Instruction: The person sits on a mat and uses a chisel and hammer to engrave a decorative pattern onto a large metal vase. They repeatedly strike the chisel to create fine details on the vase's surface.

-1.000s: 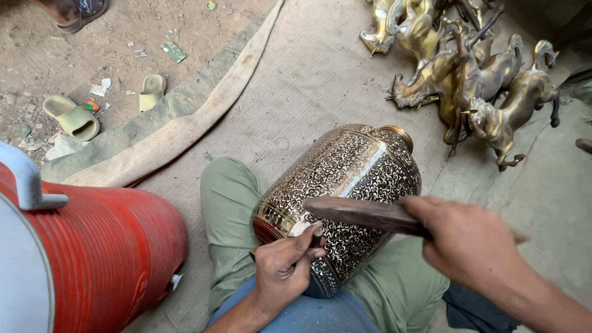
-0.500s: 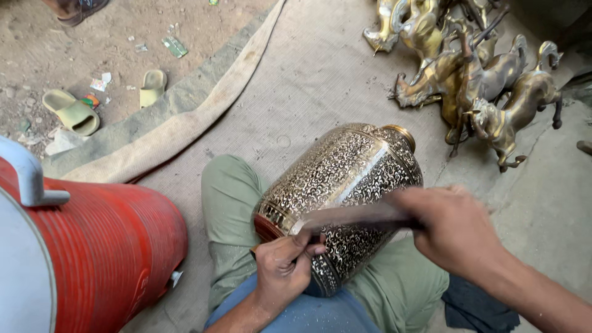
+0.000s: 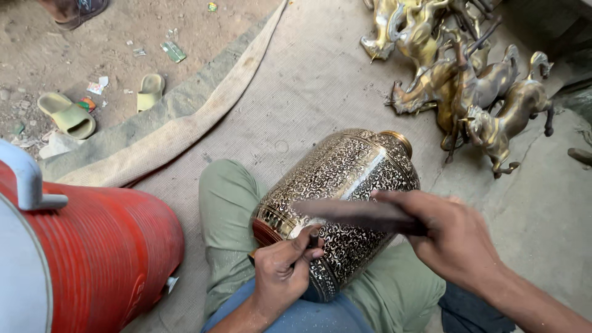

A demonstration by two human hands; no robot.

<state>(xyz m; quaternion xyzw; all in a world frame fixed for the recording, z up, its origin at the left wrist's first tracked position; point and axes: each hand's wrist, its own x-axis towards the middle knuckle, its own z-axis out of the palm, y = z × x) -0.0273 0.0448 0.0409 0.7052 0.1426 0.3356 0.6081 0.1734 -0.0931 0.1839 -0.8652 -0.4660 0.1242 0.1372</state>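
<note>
Engraved brass vase [image 3: 345, 191] lies on its side across the person's lap, propped on the green-trousered knee [image 3: 231, 197], mouth rim pointing toward the far right, base toward the body. Surface covered in fine scroll pattern, dark band near the base. Left hand [image 3: 280, 274] closed around a small dark chisel [image 3: 313, 237], tip set against the vase wall near the base. Right hand [image 3: 456, 243] closed around the handle end of a dark flat striking tool [image 3: 354, 214]; tool is motion-blurred, lying across the vase just above the chisel head; can't tell if it touches the chisel. All this sits on a grey mat [image 3: 308, 80] spread on the floor. Far right corner of the mat: pile of brass horse figures [image 3: 462, 74], well apart from the vase. Left of the knee, near edge: red ribbed cooler [image 3: 105, 246] with a grey handle. Beyond the mat's rolled far-left edge, bare dirt with two pale green sandals [image 3: 68, 114] and bits of litter.
</note>
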